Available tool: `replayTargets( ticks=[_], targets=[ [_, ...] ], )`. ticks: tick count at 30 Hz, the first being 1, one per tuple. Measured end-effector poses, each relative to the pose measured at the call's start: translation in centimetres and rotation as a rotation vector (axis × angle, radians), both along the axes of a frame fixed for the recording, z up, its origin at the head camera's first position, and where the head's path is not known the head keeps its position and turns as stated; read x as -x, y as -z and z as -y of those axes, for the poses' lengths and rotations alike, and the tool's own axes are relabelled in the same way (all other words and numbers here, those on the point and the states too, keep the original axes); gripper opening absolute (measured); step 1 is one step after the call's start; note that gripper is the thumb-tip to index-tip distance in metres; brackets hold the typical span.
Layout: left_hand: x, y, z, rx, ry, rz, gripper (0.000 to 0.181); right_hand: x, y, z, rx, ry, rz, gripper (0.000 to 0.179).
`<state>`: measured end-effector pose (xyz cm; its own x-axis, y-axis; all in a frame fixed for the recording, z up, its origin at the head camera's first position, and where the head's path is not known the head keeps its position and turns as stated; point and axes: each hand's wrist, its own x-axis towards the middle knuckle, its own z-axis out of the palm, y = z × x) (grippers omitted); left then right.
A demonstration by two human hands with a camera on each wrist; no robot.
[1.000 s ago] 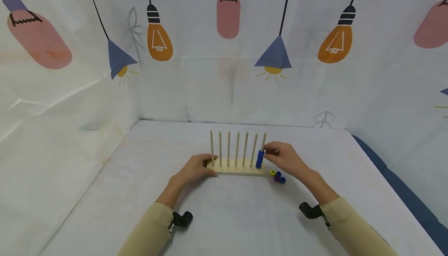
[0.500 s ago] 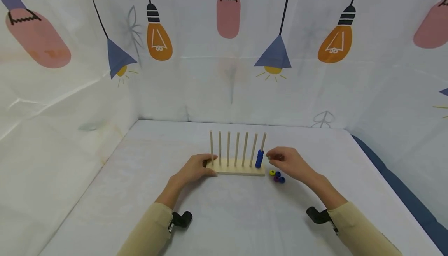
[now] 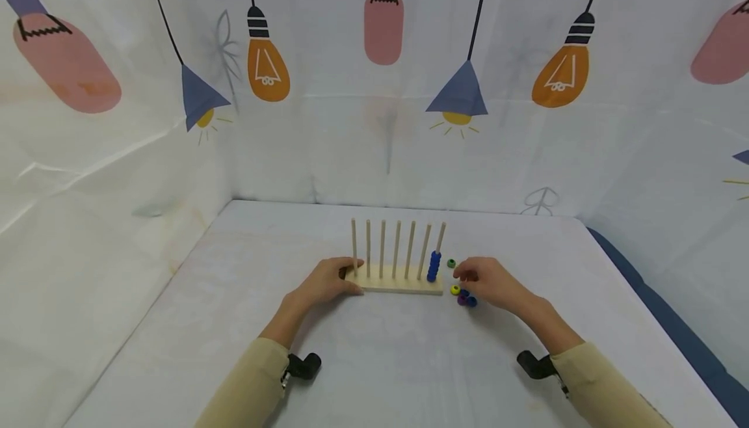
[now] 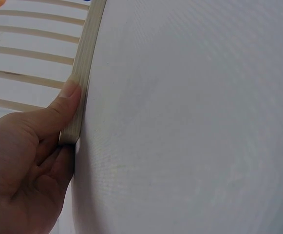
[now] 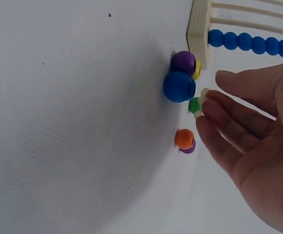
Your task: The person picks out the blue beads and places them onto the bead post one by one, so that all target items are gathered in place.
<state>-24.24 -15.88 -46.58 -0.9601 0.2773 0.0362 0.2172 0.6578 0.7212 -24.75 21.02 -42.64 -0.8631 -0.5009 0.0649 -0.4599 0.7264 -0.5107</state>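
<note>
My left hand [image 3: 324,280] grips the left end of a wooden bead-stacking rack's base [image 3: 392,282], thumb [image 4: 69,90] along the front edge in the left wrist view. Several upright pegs stand on the base. Blue beads [image 3: 433,267] are stacked on the far right peg; the other pegs carry none. To the right of the rack, my right hand [image 3: 490,280] hovers by loose beads, thumb and fingers apart, holding nothing visible. Close to its fingertips are a green bead [image 3: 451,263], a yellow bead [image 3: 455,290], a purple bead [image 5: 183,63] and a blue bead [image 5: 177,87].
An orange bead [image 5: 184,139] and another purple bead [image 5: 189,147] show in the right wrist view, farther from the rack. A white cloth covers the table [image 3: 374,363]. Behind it hangs a white curtain [image 3: 328,148] printed with lamps.
My right hand has moved away from the right peg, then down and right towards the loose beads. A green bead has come into sight where its fingertips were. My left hand keeps its hold.
</note>
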Motion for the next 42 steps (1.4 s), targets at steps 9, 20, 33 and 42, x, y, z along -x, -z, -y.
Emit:
replayTargets(
  ticks=[9, 20, 33, 42],
  targets=[
    [-0.1, -0.1, 0.1, 0.0, -0.003, 0.0, 0.061, 0.0, 0.4, -0.3, -0.043, -0.011, 0.053, 0.017],
    [-0.3, 0.0, 0.1, 0.006, -0.002, 0.011, 0.06, 0.0, 1.2, -0.4, -0.058, 0.015, 0.079, 0.018],
    [-0.4, 0.8, 0.0, 0.021, 0.004, 0.012, 0.06, 0.1, 1.7, -0.4, -0.101, 0.022, 0.091, 0.017],
    [-0.1, 0.3, 0.0, 0.021, 0.01, -0.01, 0.06, 0.3, 1.5, -0.5, -0.079, 0.013, 0.06, 0.017]
  ],
)
